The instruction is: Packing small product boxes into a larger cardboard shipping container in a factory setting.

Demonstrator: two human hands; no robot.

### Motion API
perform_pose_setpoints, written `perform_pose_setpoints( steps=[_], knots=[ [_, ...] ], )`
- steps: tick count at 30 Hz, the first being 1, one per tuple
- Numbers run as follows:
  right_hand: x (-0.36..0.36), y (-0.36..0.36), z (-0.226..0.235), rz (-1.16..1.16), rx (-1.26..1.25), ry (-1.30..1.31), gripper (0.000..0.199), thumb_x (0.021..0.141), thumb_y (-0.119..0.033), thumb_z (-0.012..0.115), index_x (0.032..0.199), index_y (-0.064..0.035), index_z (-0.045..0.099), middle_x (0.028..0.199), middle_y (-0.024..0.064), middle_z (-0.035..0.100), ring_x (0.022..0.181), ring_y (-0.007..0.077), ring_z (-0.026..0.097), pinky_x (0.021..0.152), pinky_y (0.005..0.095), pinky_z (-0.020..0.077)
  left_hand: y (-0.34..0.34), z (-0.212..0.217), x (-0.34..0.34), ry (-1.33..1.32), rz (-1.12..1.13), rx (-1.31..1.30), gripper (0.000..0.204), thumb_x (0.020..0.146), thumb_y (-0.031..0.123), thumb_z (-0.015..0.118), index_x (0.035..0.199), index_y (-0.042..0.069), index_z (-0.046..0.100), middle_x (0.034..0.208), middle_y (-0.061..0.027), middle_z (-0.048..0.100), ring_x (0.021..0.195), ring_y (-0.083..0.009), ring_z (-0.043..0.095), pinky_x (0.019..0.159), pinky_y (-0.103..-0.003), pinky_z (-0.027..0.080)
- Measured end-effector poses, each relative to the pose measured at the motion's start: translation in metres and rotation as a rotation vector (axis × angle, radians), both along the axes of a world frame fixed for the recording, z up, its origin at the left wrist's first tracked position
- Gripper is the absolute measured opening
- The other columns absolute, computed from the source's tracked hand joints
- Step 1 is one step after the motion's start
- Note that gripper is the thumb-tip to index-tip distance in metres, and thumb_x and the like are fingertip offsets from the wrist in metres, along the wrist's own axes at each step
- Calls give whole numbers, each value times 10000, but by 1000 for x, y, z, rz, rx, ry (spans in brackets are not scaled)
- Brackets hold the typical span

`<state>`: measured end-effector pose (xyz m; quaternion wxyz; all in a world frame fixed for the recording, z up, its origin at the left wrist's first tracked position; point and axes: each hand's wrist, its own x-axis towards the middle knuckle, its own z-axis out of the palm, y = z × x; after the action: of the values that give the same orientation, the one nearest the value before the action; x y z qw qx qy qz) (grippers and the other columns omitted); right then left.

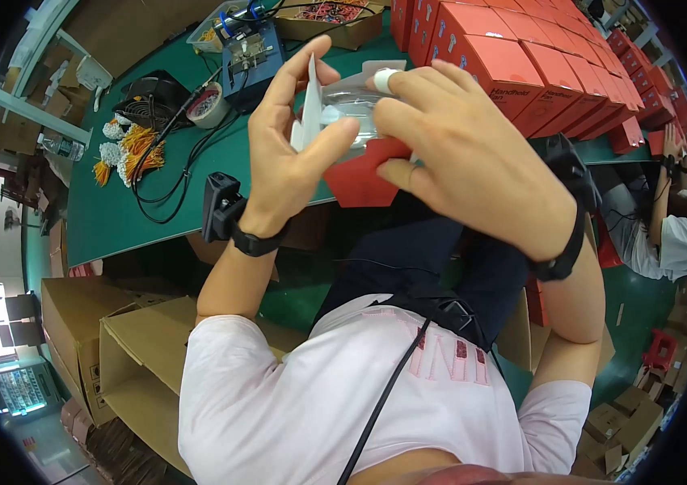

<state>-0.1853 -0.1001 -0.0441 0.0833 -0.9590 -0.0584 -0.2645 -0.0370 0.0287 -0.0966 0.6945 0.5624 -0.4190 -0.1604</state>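
Two hands [287,137] [469,141] on one open box [364,178]

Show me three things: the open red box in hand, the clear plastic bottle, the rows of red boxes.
Open red box [362,174]: head view, red panel.
Clear plastic bottle [61,146]: head view, mid-body.
Rows of red boxes [491,61]: head view, a near box's top.

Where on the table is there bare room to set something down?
The green table is bare at its near left corner, between wire bundles, looped black cables and the edge. Crowded at right with red boxes and around the blue fixture.
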Motion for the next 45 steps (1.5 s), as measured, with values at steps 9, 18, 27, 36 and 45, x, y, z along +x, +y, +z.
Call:
perform_pose_setpoints(
  steps=[9,18,27,36,45],
  knots=[
    [-4,9,-12,110,-254,-59,137,729,-110,638,779,-68,517,997,98,624,1049,266,608,1045,509,421,2,9,54,-548,-408,72,960,602,354,895,1402,41,466,1204,-102,602,1135,-212,567,1029,-340,401],
    [-22,3,-25,85,-175,-127,164,765,-73,677,901,-29,596,976,129,678,1007,293,649,1001,515,438,10,10,42,-876,-269,223,611,840,181,685,1396,27,482,1227,-102,477,1117,-230,533,976,-341,421],
    [15,25,-58,-313,685,-640,583,826,-93,741,1350,13,509,1344,182,527,1255,299,497,1051,379,393,0,-21,5,-420,57,25,512,805,138,719,1273,-6,567,1243,-172,596,1089,-255,615,916,-331,480],
    [17,18,-55,-155,706,-253,351,872,-62,674,1215,-2,634,1136,106,672,992,143,639,856,268,501,12,-18,5,-874,116,67,871,575,482,890,1242,15,583,1328,-189,489,1106,-347,589,884,-404,519],
    [19,3,-45,-96,570,-48,341,838,-72,692,1175,-24,668,1008,105,671,931,168,643,802,269,505,13,-22,2,-790,128,109,979,507,433,930,1287,22,504,1264,-168,516,1149,-336,535,905,-412,501]
  ],
)
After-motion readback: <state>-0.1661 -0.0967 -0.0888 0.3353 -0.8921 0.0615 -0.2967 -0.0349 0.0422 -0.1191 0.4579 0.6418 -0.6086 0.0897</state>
